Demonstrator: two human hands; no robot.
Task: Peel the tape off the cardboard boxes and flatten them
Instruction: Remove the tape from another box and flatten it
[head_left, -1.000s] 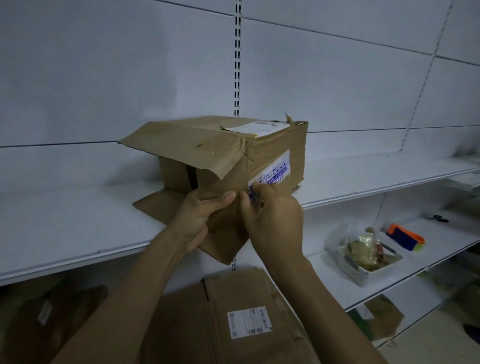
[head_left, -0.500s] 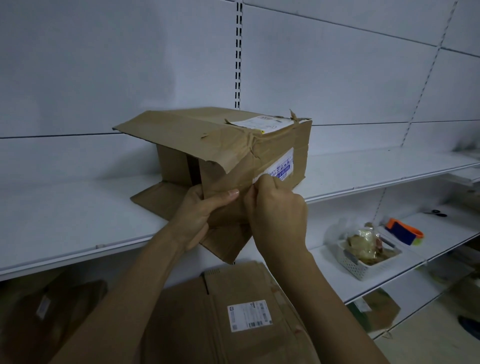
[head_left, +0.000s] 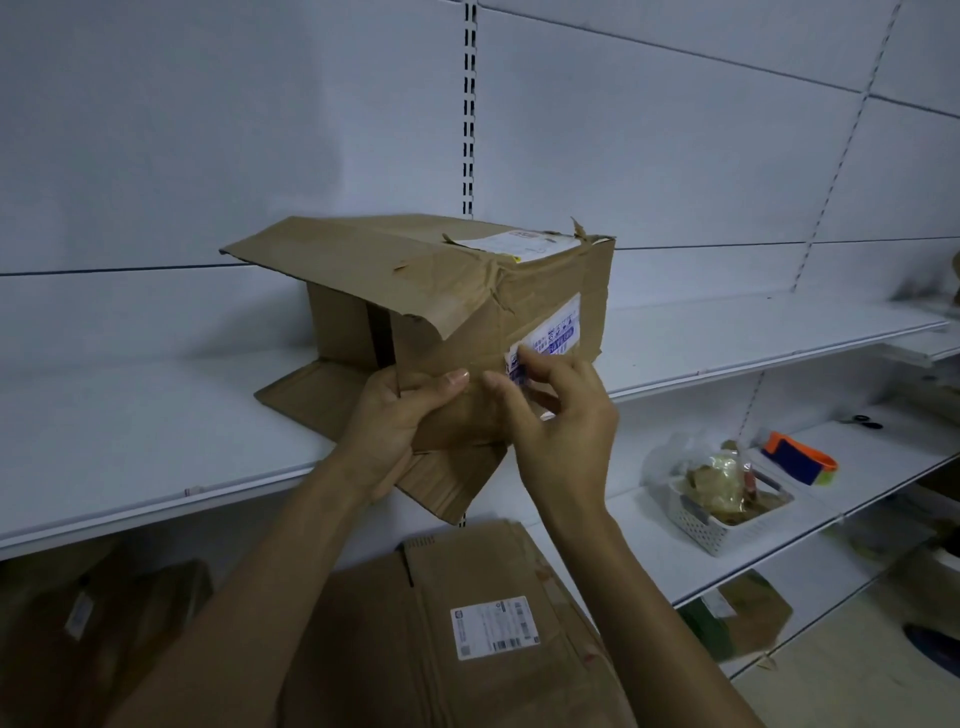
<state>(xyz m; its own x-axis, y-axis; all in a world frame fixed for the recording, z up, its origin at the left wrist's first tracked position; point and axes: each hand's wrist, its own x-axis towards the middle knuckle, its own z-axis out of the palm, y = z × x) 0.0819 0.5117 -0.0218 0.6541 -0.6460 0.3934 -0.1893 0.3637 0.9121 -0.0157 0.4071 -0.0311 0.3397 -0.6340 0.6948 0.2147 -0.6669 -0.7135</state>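
Note:
A crumpled brown cardboard box (head_left: 457, 280) lies on its side on a white shelf (head_left: 130, 447), its flaps spread open toward me. A white label with blue print (head_left: 553, 338) is stuck on its near face. My left hand (head_left: 400, 421) grips the box's front flap at its lower edge, thumb on top. My right hand (head_left: 561, 426) is at the label's lower left corner, thumb and forefinger pinching its lifted edge. Another white label (head_left: 514, 243) sits on the box's top.
Flattened cardboard with a shipping label (head_left: 493, 626) lies below the shelf. On the lower right shelf stand a white basket (head_left: 711, 525) with bagged items, an orange and blue object (head_left: 800, 457) and scissors (head_left: 865, 420). More cardboard (head_left: 743, 613) lies beneath.
My right hand has opened its fingers and shifted up to the label's corner, whose edge now lifts off the box. The left hand keeps its grip on the flap.

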